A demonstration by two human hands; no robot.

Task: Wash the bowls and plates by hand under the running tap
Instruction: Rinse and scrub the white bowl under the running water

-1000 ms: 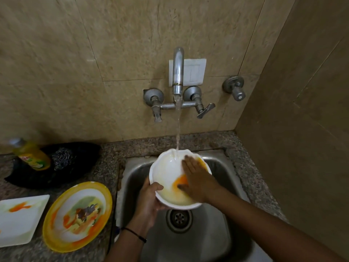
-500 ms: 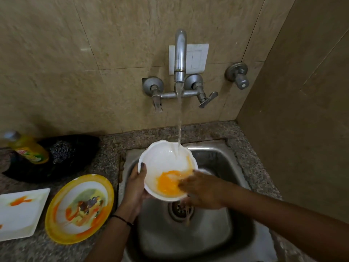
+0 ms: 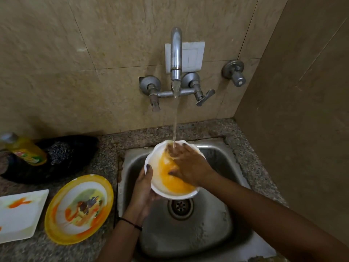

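A white scalloped bowl (image 3: 162, 178) holding orange liquid hangs tilted over the steel sink (image 3: 217, 233). My left hand (image 3: 143, 188) grips its left rim from below, thumb on the edge. Inside the bowl lies my right hand (image 3: 187, 165), flat with fingers spread, and the tap's (image 3: 176, 53) running water falls on its fingers. On the counter to the left sit a dirty round plate with a yellow rim (image 3: 79, 208) and a white square plate (image 3: 18, 216) smeared with orange.
A yellow dish-soap bottle (image 3: 26, 152) and a steel scrubber (image 3: 60, 154) lie on a black mat at the back left. A tiled side wall stands close on the right. The drain (image 3: 180, 207) is under the bowl.
My right hand has gone from the bowl's lower right edge back inside the bowl, up under the stream. The bowl has stayed over the sink in my left hand.
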